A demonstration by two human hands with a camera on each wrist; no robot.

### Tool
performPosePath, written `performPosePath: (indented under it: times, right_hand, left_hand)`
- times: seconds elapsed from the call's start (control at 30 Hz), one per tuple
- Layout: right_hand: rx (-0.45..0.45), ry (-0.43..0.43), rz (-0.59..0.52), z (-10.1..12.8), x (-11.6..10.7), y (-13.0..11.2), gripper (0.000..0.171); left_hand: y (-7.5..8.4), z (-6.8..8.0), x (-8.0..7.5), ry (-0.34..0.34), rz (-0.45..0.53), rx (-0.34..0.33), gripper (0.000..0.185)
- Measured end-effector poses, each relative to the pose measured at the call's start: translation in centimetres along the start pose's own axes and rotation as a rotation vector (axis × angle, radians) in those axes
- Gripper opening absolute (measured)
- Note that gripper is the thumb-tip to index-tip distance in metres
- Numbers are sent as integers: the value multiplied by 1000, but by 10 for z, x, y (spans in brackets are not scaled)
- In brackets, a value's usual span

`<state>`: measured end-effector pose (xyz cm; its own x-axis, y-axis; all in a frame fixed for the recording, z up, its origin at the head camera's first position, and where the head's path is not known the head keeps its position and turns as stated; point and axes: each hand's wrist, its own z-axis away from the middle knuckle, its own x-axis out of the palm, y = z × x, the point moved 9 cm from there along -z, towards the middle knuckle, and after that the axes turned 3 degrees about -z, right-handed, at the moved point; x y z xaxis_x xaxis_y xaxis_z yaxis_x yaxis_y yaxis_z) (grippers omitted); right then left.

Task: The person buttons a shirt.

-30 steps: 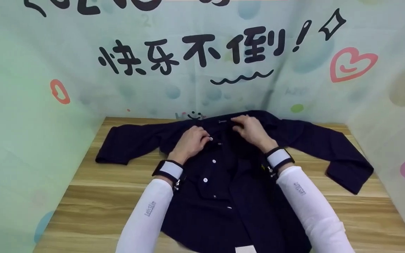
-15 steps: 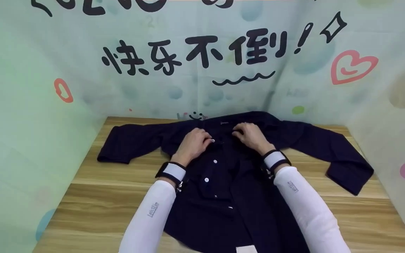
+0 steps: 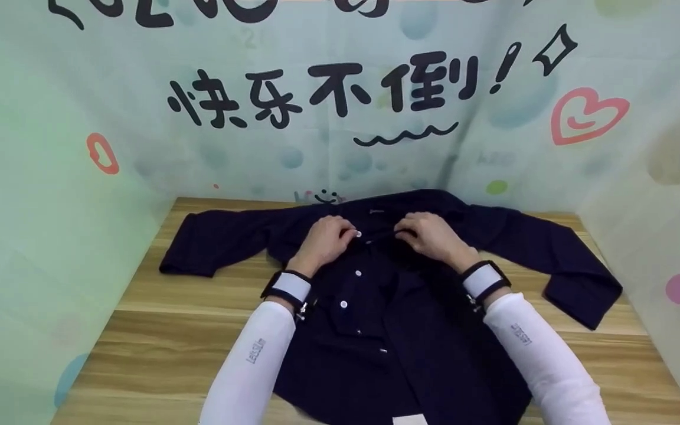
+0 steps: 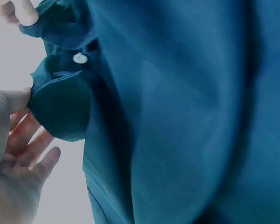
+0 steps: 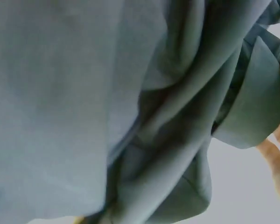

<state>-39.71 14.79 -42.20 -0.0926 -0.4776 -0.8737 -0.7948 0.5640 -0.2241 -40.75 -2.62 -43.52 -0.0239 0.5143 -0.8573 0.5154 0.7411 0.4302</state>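
Collar [image 4: 60,112] could slip, because left hand [image 3: 323,242] and right hand [image 3: 430,236] pinch only its edges, fingers [image 3: 341,225] nearly closed; uneven pulling might carry the button [image 4: 80,58] out of line.

I take this for a small cloth-walled recording booth; whether it stands in a home, office or lab I cannot tell. Printed cloth [image 3: 328,159] rises at the left, far and right sides, decorated with big black lettering [image 3: 341,97], pale bubbles and, on the far right, a pink heart [image 3: 580,124]. It closes in on a wood-grain table [image 3: 169,330], and the wrist bands [image 3: 291,287] I see there point to a filming setup.
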Motion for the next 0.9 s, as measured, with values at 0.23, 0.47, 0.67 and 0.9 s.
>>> performPosePath:
  times: [0.23,0.47,0.67,0.9]
  right_hand:
    - [-329,140,286,10,-5,-42,2]
    - [-444,216,318,11,4,-60,3]
    - [-454,229,309,0,16,-67,5]
    - [-422,309,251,-4,17,-68,8]
  left_hand:
    - [-6,-2,-4,26,117,-77,22]
    - [-3,-1,3,51,97,-70,23]
    - [4,-5,6,63,103,-58,25]
    - [9,-8,8,43,84,-43,24]
